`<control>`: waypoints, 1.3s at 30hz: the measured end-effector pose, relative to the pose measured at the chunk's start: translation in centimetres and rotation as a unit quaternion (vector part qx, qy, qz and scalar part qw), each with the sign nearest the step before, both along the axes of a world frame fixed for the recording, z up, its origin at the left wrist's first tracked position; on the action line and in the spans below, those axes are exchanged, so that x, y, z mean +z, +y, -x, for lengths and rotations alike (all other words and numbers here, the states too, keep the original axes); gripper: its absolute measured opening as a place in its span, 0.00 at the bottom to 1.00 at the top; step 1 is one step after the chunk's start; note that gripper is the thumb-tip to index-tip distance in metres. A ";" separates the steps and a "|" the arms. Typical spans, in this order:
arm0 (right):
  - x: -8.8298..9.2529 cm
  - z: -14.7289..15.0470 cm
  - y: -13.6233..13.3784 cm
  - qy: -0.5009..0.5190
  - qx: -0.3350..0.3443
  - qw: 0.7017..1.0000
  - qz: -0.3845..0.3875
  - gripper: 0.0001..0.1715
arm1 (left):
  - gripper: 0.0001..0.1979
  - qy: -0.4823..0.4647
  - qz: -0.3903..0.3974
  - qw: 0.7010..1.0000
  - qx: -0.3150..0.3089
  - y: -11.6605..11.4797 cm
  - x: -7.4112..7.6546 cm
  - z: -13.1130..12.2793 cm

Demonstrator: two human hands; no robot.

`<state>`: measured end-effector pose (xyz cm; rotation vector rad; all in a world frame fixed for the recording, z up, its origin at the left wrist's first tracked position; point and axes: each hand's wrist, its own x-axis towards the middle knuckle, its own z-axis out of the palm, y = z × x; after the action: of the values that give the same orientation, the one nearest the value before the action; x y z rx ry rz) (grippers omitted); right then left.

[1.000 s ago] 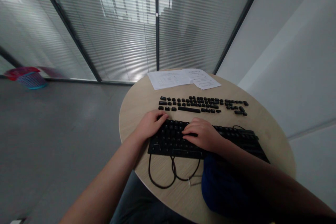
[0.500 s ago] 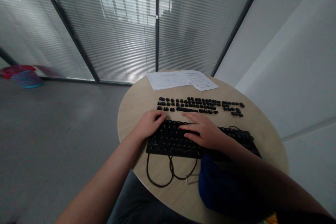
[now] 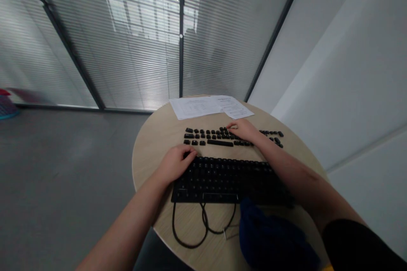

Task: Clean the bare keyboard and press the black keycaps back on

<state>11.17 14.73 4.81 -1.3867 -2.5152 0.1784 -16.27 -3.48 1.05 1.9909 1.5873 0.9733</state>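
Observation:
A black keyboard (image 3: 210, 178) lies on the round table, with many bare key positions on its lower rows and keycaps along its top row. My left hand (image 3: 176, 161) rests on its upper left corner, fingers curled and closed over the edge. Beyond the keyboard, loose black keycaps are laid out in rows, with a long space bar keycap (image 3: 220, 143) at the near side. My right hand (image 3: 242, 129) reaches over these rows, its fingertips closed on a small keycap (image 3: 227, 128) in the far row. My right hand and forearm hide some of the keycaps.
Printed paper sheets (image 3: 199, 107) lie at the far edge of the wooden table (image 3: 152, 135). A black cable (image 3: 190, 246) loops in front of the keyboard, beside a dark blue cloth-like thing (image 3: 270, 237). A blue and red basket (image 3: 6, 108) stands on the floor at far left.
My right hand has moved from above the keyboard to the far rows of loose keycaps. My left hand stays at the keyboard's corner. The camera view has shifted slightly.

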 end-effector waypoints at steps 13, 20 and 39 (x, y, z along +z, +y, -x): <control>-1.2 4.0 4.4 -0.022 0.010 0.998 0.056 0.10 | 0.15 -0.002 0.006 1.000 -0.015 0.2 0.1 0.3; 1.1 2.7 -0.8 0.068 0.014 0.998 0.000 0.11 | 0.14 -0.009 0.018 1.000 -0.019 0.3 -0.1 0.2; -2.7 -0.2 -15.7 0.091 0.251 0.962 -0.052 0.05 | 0.14 0.002 0.036 0.999 0.020 0.2 0.0 0.1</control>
<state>11.35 -0.97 2.06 -0.6373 -2.6212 0.2509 -16.41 -3.24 1.07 1.9203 1.6471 0.9139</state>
